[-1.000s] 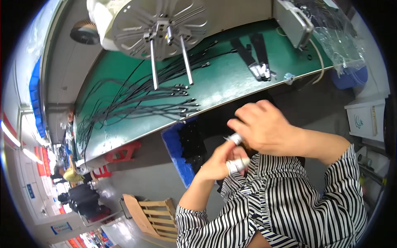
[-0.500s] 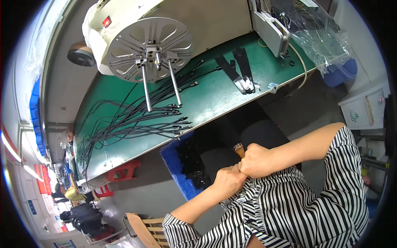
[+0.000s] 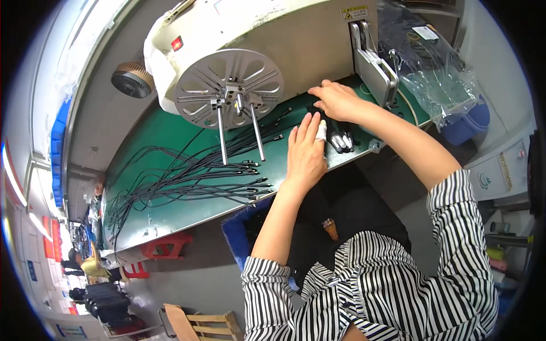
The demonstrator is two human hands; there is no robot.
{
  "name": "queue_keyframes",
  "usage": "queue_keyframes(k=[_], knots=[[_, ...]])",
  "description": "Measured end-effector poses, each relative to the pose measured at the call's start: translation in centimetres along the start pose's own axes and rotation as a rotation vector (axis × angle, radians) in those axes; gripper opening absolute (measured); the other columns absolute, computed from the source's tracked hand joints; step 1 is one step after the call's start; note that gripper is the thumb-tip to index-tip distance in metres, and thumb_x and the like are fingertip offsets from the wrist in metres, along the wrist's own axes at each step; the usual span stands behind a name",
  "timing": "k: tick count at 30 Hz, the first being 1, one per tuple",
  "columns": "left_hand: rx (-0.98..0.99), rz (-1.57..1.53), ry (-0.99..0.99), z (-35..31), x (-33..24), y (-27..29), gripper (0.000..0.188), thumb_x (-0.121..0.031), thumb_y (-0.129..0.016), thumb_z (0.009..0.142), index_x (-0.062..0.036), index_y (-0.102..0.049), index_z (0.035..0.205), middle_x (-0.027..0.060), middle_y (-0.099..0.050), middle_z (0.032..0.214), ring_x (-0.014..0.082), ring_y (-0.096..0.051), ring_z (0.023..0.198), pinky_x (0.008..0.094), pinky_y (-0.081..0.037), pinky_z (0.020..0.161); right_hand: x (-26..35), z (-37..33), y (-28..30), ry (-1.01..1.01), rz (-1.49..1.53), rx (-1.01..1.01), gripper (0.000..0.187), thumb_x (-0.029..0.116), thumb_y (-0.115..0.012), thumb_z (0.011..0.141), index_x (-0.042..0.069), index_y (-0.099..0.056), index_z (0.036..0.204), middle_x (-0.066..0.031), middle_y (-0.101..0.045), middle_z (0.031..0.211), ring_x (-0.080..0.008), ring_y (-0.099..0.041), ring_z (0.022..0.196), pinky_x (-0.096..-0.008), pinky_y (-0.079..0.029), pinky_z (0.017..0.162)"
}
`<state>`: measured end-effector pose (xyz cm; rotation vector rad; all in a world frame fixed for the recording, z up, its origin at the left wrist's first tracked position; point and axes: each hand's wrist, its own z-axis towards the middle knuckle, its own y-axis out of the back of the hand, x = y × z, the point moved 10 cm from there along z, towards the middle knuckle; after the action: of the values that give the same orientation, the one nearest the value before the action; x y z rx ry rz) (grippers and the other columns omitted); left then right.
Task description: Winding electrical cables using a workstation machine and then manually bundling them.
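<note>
My left hand (image 3: 307, 153) reaches over the front of the green table with its fingers stretched out, palm down. A white wrap (image 3: 321, 131) circles one of its fingers. Beyond it my right hand (image 3: 341, 102) hovers at or over the black flat bundles (image 3: 334, 128), fingers and thumb apart. Their pale, shiny ends (image 3: 342, 142) point toward me; my hands cover the far parts. I cannot tell whether the right fingertips touch them. Left of my hands lies a spread of black cables (image 3: 187, 165) with plug ends.
A machine with a slotted metal disc (image 3: 230, 85) and two protruding rods (image 3: 257, 132) stands over the green table (image 3: 162, 216). A grey metal bracket (image 3: 375, 71) and clear plastic bag (image 3: 449, 85) are at right. Below sits a blue bin (image 3: 236, 233); a cone-shaped brown thing (image 3: 330, 228) lies on my lap.
Both hands have moved from together at my lap up and forward to the table by the black bundles. The view has shifted, so the machine appears lower and further right.
</note>
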<state>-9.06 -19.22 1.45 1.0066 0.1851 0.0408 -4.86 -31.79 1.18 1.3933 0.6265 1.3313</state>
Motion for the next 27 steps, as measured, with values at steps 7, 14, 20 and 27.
queue_keyframes(k=[7, 14, 20, 27], knots=[[0.211, -0.008, 0.080, -0.1, 1.7, -3.9, 0.028, -0.002, -0.053, 0.072, 0.0052, -0.062, 0.097, 0.0176, -0.043, 0.139, 0.0313, -0.033, 0.135, 0.0568, -0.027, 0.105, 0.5, -0.1, -0.2, 0.182, 0.075, -0.138, 0.014, 0.014, -0.066, 0.077, 0.008, -0.067, 0.089, -0.0088, -0.063, 0.089, -0.0292, -0.061, 0.091, -0.0411, -0.048, 0.079], [0.233, 0.045, 0.138, -1.2, 2.8, -4.0, 0.053, -0.001, -0.054, 0.069, 0.0008, -0.054, 0.122, 0.0128, -0.042, 0.141, 0.0280, -0.034, 0.134, 0.0548, -0.029, 0.104, 4.1, -7.9, 14.4, 0.248, 0.577, -0.704, 0.008, 0.010, -0.062, 0.085, 0.003, -0.062, 0.089, -0.0048, -0.064, 0.078, -0.0086, -0.058, 0.065, -0.0238, -0.046, 0.060], [0.012, -0.157, 0.116, -0.4, 1.6, -1.2, 0.053, 0.008, -0.054, 0.068, 0.0020, -0.053, 0.121, 0.0212, -0.045, 0.135, 0.0302, -0.045, 0.124, 0.0471, -0.035, 0.101, 5.2, -17.7, 22.1, 0.686, 0.853, -0.815, 0.028, 0.012, -0.050, 0.094, 0.000, -0.056, 0.118, -0.0106, -0.060, 0.088, -0.0166, -0.053, 0.076, -0.0258, -0.041, 0.066], [-0.250, -0.078, 0.223, -7.8, 5.7, 8.8, 0.041, 0.002, -0.065, 0.071, -0.0077, -0.064, 0.110, 0.0126, -0.061, 0.112, 0.0306, -0.057, 0.100, 0.0383, -0.046, 0.086, 4.1, -14.8, 11.6, 0.145, 1.303, -0.382, 0.027, 0.008, -0.060, 0.088, -0.006, -0.057, 0.111, -0.0054, -0.060, 0.090, -0.0085, -0.056, 0.080, -0.0202, -0.044, 0.075]])
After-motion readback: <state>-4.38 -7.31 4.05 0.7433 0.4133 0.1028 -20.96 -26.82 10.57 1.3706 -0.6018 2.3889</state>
